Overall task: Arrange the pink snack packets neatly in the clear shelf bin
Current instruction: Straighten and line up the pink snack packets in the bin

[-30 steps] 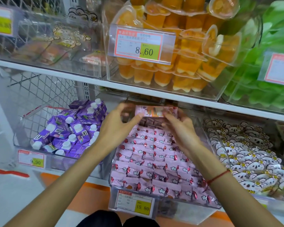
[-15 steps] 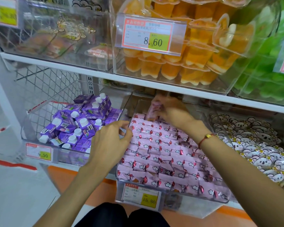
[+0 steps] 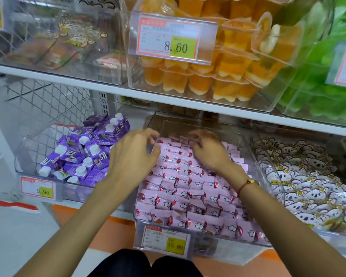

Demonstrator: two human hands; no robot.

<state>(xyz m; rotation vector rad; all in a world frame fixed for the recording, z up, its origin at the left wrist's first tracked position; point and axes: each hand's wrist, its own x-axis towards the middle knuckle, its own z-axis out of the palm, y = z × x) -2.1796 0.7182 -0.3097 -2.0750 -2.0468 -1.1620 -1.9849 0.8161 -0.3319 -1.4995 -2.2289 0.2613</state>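
Head view: the packet I was carrying is gone from my right hand (image 3: 207, 151), so it's placed; fingers now curling onto the back row of pink snack packets (image 3: 188, 188) in the clear shelf bin (image 3: 254, 156); left hand (image 3: 133, 154) hovering loose, holding nothing; purple cartons (image 3: 84, 152) sitting left; white shelf (image 3: 48, 73) running above.

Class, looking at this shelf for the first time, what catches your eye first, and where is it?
Both hands, left hand and right hand, hover over the rows of pink snack packets in the clear shelf bin, centre. Above sit orange jelly cups; at left, purple drink cartons.
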